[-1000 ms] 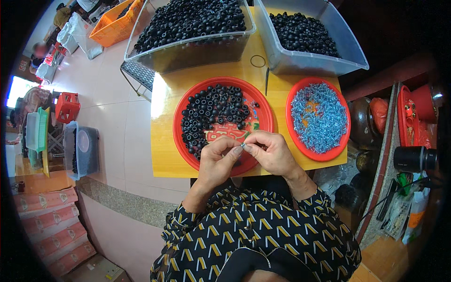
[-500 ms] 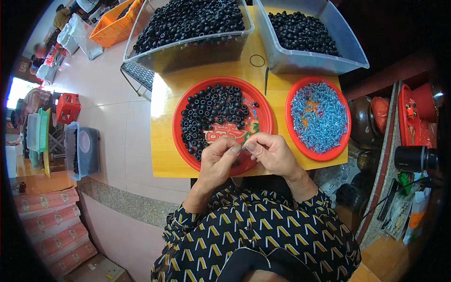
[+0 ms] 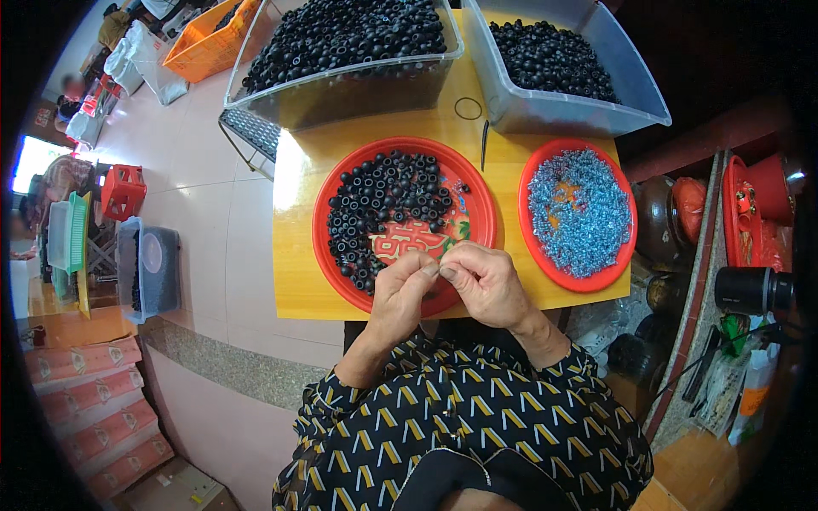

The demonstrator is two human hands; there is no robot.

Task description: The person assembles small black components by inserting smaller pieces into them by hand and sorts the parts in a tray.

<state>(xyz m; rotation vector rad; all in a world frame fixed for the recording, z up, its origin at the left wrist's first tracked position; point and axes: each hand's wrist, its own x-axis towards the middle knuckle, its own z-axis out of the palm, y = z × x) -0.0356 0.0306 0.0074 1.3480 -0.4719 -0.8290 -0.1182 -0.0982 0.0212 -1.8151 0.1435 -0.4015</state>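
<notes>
Over the near edge of a round red tray (image 3: 320, 217), my two hands meet fingertip to fingertip. My left hand (image 3: 397, 291) is closed in a pinch, its thumb against the index finger. Pinched as well, my right hand (image 3: 488, 288) touches it, with the fingers curled under. Whatever lies between the fingertips is too small and covered to make out. Small black hollow round pieces (image 3: 368, 204) fill the tray's left and far parts, while its printed bottom shows near my hands. To the right, an oval red tray (image 3: 523, 204) holds many tiny, shiny, bluish clear pieces (image 3: 588, 234).
Two clear plastic bins (image 3: 341, 106) (image 3: 554, 119) of black pieces stand at the table's far side. A black ring (image 3: 468, 108) and a thin dark stick (image 3: 485, 145) lie on the yellow table (image 3: 294, 255). A ledge with a black cylinder (image 3: 745, 288) runs along the right.
My fingertips have drawn closer together, and my right hand has curled and turned inward. A tiny glint between the fingertips earlier is now covered. The trays stay in place.
</notes>
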